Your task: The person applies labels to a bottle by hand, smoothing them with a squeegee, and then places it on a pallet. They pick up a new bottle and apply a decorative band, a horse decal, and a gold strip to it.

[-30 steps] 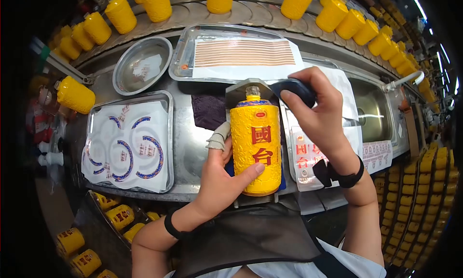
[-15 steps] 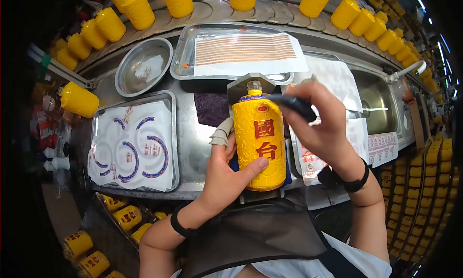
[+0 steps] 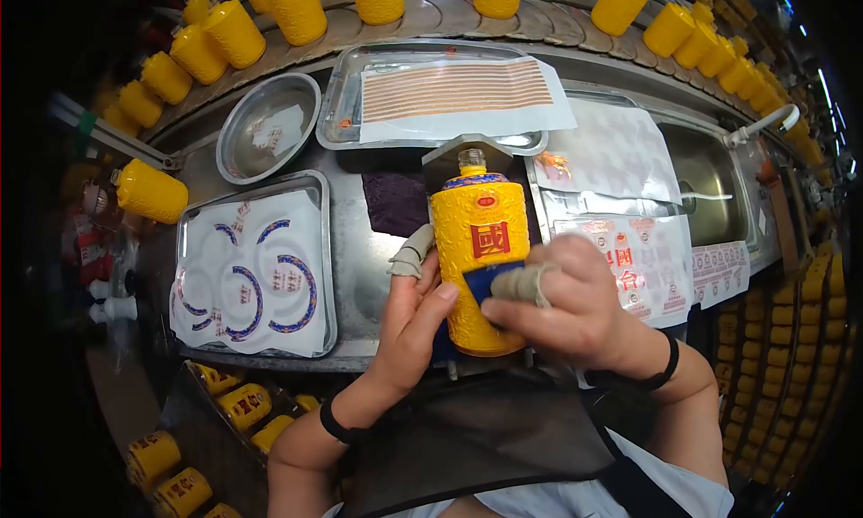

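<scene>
A yellow embossed bottle (image 3: 467, 210) with a clear glass neck, a blue patterned band at its shoulder and red characters leans back in a metal stand (image 3: 440, 160). My left hand (image 3: 406, 334) grips its left side, thumb on the front and a beige finger cot on one finger. In my right hand (image 3: 580, 307) is a dark blue scraper (image 3: 479, 284), its flat edge against the bottle's lower front. A beige finger cot also covers one right finger. The scraper and fingers hide the lower character.
Left, a tray (image 3: 329, 248) bears a sheet of curved blue decals. Behind are a round water basin (image 3: 235, 154) and a tray (image 3: 334, 100) with a striped sheet. Red decal sheets (image 3: 670, 289) lie right, near a sink (image 3: 715, 190). Yellow bottles (image 3: 378, 1) line a conveyor.
My right hand has moved down from the bottle's shoulder to its lower front, taking the scraper along. My left thumb has shifted left and up. The conveyor bottles have moved right.
</scene>
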`<action>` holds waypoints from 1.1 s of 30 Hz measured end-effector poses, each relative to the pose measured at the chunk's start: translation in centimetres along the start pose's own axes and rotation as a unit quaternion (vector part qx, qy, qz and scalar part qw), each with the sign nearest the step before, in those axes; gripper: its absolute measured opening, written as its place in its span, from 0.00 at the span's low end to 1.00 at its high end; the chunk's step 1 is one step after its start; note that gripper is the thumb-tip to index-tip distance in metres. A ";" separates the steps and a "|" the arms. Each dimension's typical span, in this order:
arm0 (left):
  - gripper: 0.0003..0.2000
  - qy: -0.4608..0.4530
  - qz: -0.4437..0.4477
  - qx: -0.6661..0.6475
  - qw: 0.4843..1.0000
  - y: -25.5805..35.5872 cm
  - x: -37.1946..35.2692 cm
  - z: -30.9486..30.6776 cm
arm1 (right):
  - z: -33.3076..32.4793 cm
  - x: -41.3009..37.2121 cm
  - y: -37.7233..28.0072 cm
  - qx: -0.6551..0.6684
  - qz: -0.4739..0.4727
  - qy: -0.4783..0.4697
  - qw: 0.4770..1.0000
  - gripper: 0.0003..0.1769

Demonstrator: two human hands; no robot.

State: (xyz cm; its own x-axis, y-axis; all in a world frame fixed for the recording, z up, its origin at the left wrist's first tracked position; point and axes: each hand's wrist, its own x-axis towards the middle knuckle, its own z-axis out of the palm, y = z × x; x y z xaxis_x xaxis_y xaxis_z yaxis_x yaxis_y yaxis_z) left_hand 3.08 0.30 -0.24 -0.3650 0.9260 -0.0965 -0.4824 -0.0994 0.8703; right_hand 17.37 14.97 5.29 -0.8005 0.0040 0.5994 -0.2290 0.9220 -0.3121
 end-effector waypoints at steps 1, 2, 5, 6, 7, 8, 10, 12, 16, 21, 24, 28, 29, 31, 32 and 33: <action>0.33 0.001 0.006 0.017 1.000 -0.3 0.1 -0.2 | 0.0 -0.7 -0.7 0.024 -0.009 -0.016 1.000 0.16; 0.33 -0.001 0.010 0.033 0.999 -0.5 0.2 -0.1 | 0.1 -1.2 -1.4 0.066 0.039 -0.008 0.997 0.17; 0.33 0.018 0.017 0.023 0.999 -0.6 0.2 0.8 | -0.1 -2.2 -2.9 0.154 0.228 0.038 0.961 0.21; 0.33 0.022 0.020 0.028 0.999 -0.6 0.4 1.1 | 0.1 -2.2 -2.5 0.132 0.270 0.078 0.950 0.17; 0.34 0.033 0.020 0.033 0.999 -0.5 0.5 1.2 | 0.7 -2.9 -1.9 0.167 0.348 0.118 0.915 0.15; 0.34 0.037 0.014 0.050 0.998 -0.7 0.4 1.1 | 1.3 -3.6 -1.3 0.203 0.420 0.154 0.871 0.14; 0.35 0.048 0.006 0.082 0.995 -1.0 0.4 0.8 | 1.0 -4.7 0.0 0.291 0.543 0.192 0.764 0.14; 0.35 0.056 0.002 0.075 0.996 -0.6 0.5 1.1 | 0.7 -5.2 0.2 0.315 0.545 0.207 0.749 0.14; 0.35 0.066 -0.014 0.067 0.995 -0.5 0.5 1.4 | 1.3 -4.6 -0.8 0.302 0.465 0.198 0.808 0.14; 0.35 0.058 -0.012 0.082 0.995 -0.6 0.4 1.2 | 0.9 -4.5 -0.4 0.349 0.488 0.208 0.773 0.13; 0.37 0.057 -0.015 0.081 0.995 -0.3 0.5 1.4 | 1.5 -5.5 0.4 0.338 0.522 0.185 0.761 0.13; 0.37 0.087 0.049 0.138 0.985 -0.9 0.4 1.3 | 0.9 -6.3 1.2 0.375 0.544 0.219 0.717 0.16; 0.36 0.098 0.071 0.159 0.980 -1.2 0.2 1.4 | 0.6 -5.8 0.5 0.389 0.531 0.216 0.721 0.17; 0.33 0.089 0.148 0.312 0.934 -1.3 0.0 0.9 | 0.8 -4.4 0.1 0.410 0.515 0.256 0.708 0.12; 0.31 0.087 0.187 0.386 0.899 -1.2 -0.1 0.6 | 0.8 -5.0 0.6 0.444 0.519 0.233 0.692 0.10; 0.29 0.075 0.199 0.397 0.893 -1.0 -0.2 0.5 | 0.8 -6.0 1.6 0.479 0.521 0.208 0.676 0.08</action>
State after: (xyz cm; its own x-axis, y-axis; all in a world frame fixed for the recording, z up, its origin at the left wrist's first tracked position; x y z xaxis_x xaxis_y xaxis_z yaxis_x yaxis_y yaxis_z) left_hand 4.01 0.33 -0.84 -0.5129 0.8094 0.2858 0.4051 -0.0653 0.9119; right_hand 21.34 16.06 0.62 -0.6237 0.7503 -0.2194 -0.0747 -0.3366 -0.9387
